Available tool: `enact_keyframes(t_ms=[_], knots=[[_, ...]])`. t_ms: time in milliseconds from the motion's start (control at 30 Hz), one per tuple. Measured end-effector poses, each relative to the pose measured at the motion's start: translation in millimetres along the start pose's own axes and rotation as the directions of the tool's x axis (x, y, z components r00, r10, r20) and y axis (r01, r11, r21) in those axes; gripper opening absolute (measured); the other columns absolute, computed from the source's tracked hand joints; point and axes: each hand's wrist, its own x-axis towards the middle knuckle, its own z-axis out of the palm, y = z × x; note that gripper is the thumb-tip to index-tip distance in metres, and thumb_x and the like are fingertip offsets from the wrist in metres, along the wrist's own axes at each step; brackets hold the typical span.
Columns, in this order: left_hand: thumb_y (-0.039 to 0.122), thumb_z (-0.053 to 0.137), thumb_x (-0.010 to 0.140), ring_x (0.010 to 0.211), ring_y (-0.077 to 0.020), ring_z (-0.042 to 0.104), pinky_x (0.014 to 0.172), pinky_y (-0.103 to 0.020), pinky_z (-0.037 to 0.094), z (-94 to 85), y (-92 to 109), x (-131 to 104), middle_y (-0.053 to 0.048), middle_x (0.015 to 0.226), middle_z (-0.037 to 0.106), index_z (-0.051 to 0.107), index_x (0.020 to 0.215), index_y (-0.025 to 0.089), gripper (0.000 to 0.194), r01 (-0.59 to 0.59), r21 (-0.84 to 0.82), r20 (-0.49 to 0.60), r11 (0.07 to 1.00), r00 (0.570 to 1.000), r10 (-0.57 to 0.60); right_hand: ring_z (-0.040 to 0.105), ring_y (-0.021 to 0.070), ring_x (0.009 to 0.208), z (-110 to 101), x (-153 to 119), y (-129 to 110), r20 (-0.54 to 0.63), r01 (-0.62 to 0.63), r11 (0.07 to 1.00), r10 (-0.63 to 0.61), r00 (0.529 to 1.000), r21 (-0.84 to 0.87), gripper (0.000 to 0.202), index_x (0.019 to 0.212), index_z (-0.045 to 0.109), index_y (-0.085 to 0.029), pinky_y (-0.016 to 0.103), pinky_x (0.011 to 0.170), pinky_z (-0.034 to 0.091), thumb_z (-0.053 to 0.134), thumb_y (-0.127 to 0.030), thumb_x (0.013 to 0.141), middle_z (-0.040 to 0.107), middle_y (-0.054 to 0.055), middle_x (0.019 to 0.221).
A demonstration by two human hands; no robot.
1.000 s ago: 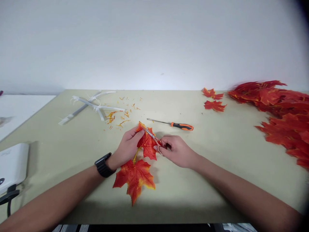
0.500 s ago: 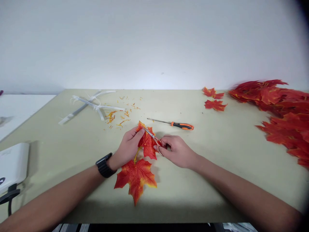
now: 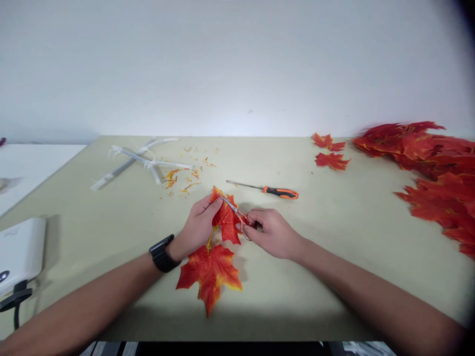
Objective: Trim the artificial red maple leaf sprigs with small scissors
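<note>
My left hand (image 3: 201, 221), with a black watch on the wrist, pinches the upper red-orange maple leaf (image 3: 227, 223) by its edge. A second maple leaf (image 3: 210, 273) hangs below it on a yellow stem, toward the table's front edge. My right hand (image 3: 272, 231) has its fingers in the handles of small scissors (image 3: 237, 212). Their blades point up and left across the upper leaf, close to my left thumb. Whether the tips are parted is too small to tell.
An orange-black screwdriver (image 3: 280, 192) lies beyond my hands. Yellow-orange scraps (image 3: 170, 179) and clear plastic strips (image 3: 137, 157) are at the back left. Two small leaves (image 3: 332, 160) and a leaf pile (image 3: 441, 198) lie right. A white device (image 3: 24, 252) stands left.
</note>
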Motion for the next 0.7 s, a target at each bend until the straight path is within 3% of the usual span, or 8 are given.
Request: enact_keyframes(t_ms=[700], knots=[[0.051,0.065,0.091,0.068,-0.0139,0.052,0.068,-0.026,0.044,0.8,2.4,-1.6,0.0,0.074,0.063,0.063,0.079,0.018,0.035,-0.042,0.089,-0.005,0.995,0.999,0.043,0.043,0.0107,0.058,-1.0,-0.3,-1.4,-0.009,0.013,0.998,-0.014,1.0,-0.055,0.034,0.062,0.05,-0.018,0.028,0.056,0.028,0.062,-0.027,0.092,0.054,-0.001,0.063]])
